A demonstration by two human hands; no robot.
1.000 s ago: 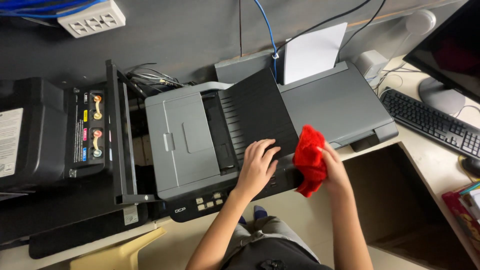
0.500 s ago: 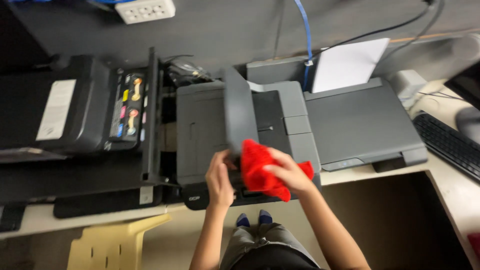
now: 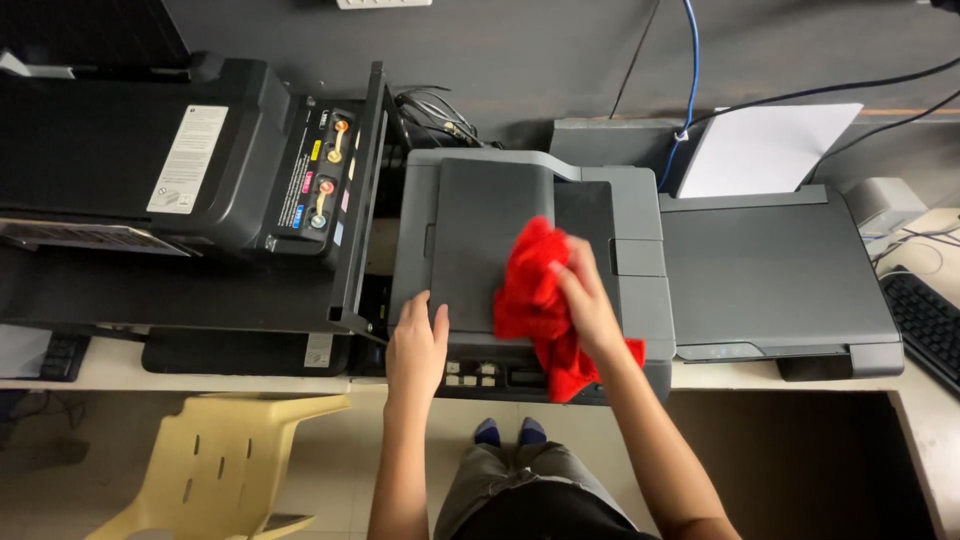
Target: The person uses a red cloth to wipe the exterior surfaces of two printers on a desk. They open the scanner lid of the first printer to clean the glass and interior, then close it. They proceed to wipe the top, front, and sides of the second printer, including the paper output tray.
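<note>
Here my right hand (image 3: 585,300) grips the bunched red cloth (image 3: 540,300) on the grey printer's lid (image 3: 480,240); left hand (image 3: 417,345), flat beside it, should brace while I wipe lightly.

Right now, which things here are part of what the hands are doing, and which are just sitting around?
In use:
right hand holding red cloth
left hand resting on grey printer

Lying about:
black printer
second grey printer
white paper sheet
keyboard
yellow plastic chair
</note>
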